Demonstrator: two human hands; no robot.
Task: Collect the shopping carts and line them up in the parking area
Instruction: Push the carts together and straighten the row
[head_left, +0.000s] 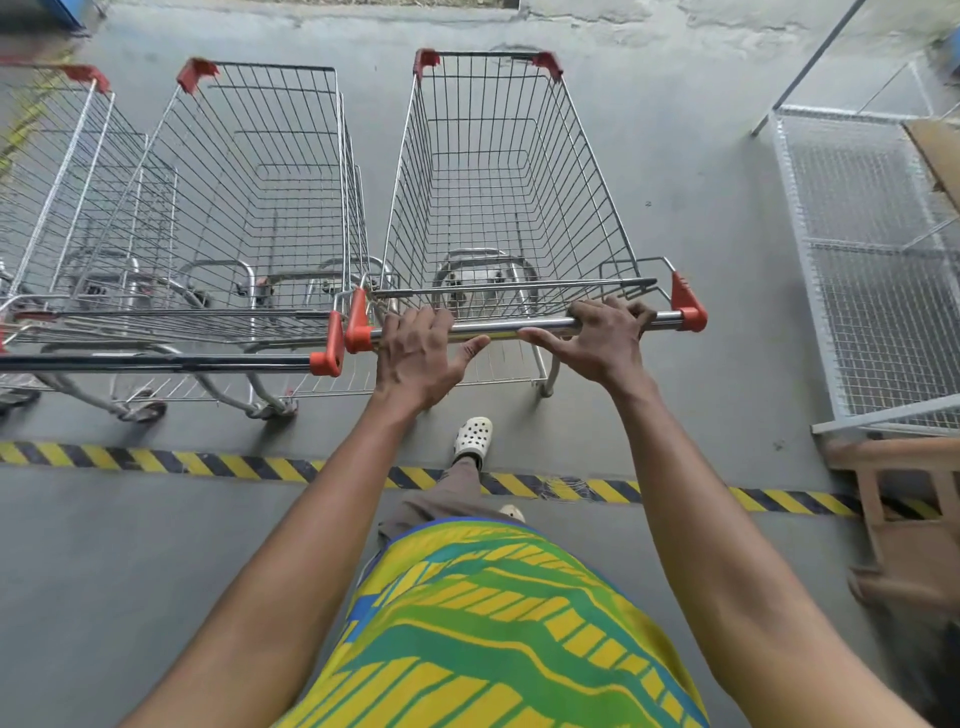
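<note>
A wire shopping cart (587, 171) with red corner caps stands straight ahead of me, beyond the striped floor line. Both my hands are on its chrome handle bar (511, 327). My left hand (421, 358) hooks its fingers over the bar near the left red end cap, thumb stretched out under the bar. My right hand (597, 340) curls its fingers over the bar further right, thumb also stretched out. A second cart (332, 171) stands close beside it on the left, their handle caps almost touching. A third cart (57, 182) is at the far left, partly cut off.
A yellow-and-black hazard stripe (156, 460) crosses the grey concrete floor under my arms. My foot in a white clog (472, 434) is just past it. On the right stands a white wire-mesh rack (810, 260) with cardboard (940, 150) on it, and a wooden frame (904, 519) below.
</note>
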